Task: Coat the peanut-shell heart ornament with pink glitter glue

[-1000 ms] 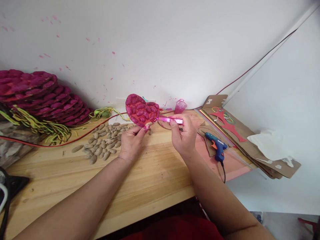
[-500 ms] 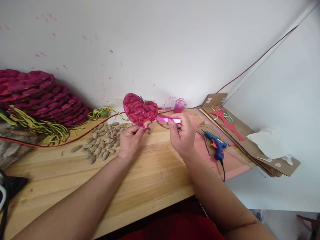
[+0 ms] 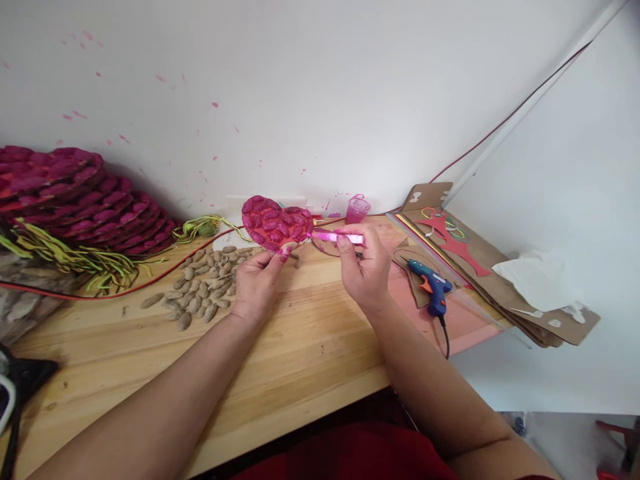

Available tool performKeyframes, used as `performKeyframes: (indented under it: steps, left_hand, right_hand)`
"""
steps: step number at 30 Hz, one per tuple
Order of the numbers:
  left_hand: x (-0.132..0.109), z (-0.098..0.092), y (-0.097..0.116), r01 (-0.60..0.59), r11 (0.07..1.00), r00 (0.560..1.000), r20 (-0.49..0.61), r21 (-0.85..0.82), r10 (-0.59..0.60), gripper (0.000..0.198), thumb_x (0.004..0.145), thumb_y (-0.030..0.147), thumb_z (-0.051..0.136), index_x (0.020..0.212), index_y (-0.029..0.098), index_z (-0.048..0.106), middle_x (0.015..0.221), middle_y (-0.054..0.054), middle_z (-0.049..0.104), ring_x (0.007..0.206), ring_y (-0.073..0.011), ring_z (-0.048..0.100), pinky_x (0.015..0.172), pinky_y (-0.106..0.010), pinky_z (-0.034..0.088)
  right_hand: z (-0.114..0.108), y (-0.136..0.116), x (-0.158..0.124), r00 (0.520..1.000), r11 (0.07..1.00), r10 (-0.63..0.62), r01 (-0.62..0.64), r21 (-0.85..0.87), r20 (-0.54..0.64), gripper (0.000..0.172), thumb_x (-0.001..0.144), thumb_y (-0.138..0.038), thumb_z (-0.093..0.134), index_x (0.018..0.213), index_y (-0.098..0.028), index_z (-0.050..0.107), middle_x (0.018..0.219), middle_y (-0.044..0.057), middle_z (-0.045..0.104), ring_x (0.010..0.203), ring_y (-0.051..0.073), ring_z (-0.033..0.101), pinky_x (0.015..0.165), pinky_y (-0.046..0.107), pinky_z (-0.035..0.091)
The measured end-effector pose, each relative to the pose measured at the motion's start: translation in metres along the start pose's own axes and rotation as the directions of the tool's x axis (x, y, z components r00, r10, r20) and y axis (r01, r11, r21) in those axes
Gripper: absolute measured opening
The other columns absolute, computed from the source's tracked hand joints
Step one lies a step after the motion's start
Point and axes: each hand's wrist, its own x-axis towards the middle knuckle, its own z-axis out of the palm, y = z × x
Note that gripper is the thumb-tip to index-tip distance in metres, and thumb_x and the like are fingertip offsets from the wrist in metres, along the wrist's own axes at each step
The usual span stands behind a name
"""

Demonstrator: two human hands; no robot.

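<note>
My left hand (image 3: 259, 280) pinches the lower tip of a heart-shaped board (image 3: 277, 223) covered with magenta-painted peanuts. One peanut by my left thumb still shows pale tan, and pink paint marks the thumb. In my right hand (image 3: 367, 267) is a paintbrush (image 3: 327, 237) with a pink-stained white handle. Its tip touches the heart's right edge. Behind the brush stands a clear plastic cup (image 3: 357, 209) stained with pink paint. Unpainted peanuts (image 3: 200, 287) lie in a loose pile left of my left hand.
A tall stack of magenta peanut-covered pieces (image 3: 75, 197) leans at the left, with yellow-green strings (image 3: 75, 257). A red cord (image 3: 150, 285) crosses the wooden table (image 3: 300, 373). To the right lie a blue glue gun (image 3: 431, 285), cardboard (image 3: 545, 330) and white tissue (image 3: 535, 277).
The heart has tilted and dipped slightly, while the brush stays at its right edge. The whole view has shifted a little.
</note>
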Motion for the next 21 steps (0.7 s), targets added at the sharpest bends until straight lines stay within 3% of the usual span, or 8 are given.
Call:
performKeyframes:
  steps: [4,8,14,21]
  left_hand:
    - [0.0017,0.0010,0.0016,0.028,0.999,0.999,-0.014,-0.044,-0.029,0.040,0.069,0.058,0.083,0.063,0.020,0.072,0.050,0.004,0.043,0.057,-0.0134,0.043,0.057,-0.028,0.034]
    - [0.0037,0.0014,0.0021,0.035,0.998,0.999,-0.022,-0.057,-0.036,0.041,0.068,0.059,0.084,0.064,0.020,0.073,0.049,0.004,0.046,0.057,-0.0139,0.046,0.055,-0.027,0.034]
    - [0.0029,0.0024,0.0035,0.092,0.990,0.995,-0.029,-0.104,-0.096,0.045,0.060,0.059,0.088,0.055,0.020,0.065,0.046,0.006,0.039,0.051,-0.0107,0.035,0.051,-0.027,0.026]
    - [0.0034,0.0040,0.0048,0.074,0.989,0.997,-0.026,-0.130,-0.078,0.039,0.060,0.056,0.087,0.066,0.019,0.074,0.051,0.004,0.047,0.062,-0.0145,0.048,0.058,-0.027,0.035]
  right_hand:
    - [0.0007,-0.0003,-0.0010,0.996,0.999,-0.049,0.050,-0.017,0.068,0.012,0.101,-0.031,0.057,0.102,-0.023,0.067,0.097,0.005,0.074,0.089,0.020,0.069,0.079,0.036,0.057]
    - [-0.0014,0.0028,0.0005,0.999,0.999,-0.033,0.033,-0.035,0.022,0.011,0.100,-0.030,0.059,0.101,-0.023,0.067,0.093,0.005,0.074,0.089,0.020,0.068,0.080,0.036,0.056]
    - [-0.0003,-0.0025,-0.0008,0.994,0.997,-0.071,0.073,-0.016,0.087,0.012,0.101,-0.030,0.058,0.102,-0.023,0.067,0.097,0.005,0.075,0.092,0.021,0.069,0.083,0.038,0.056]
    - [-0.0015,-0.0022,-0.0004,0.993,0.992,-0.108,0.111,-0.053,0.053,0.009,0.101,-0.027,0.058,0.103,-0.024,0.066,0.097,0.004,0.075,0.093,0.021,0.069,0.085,0.040,0.056]
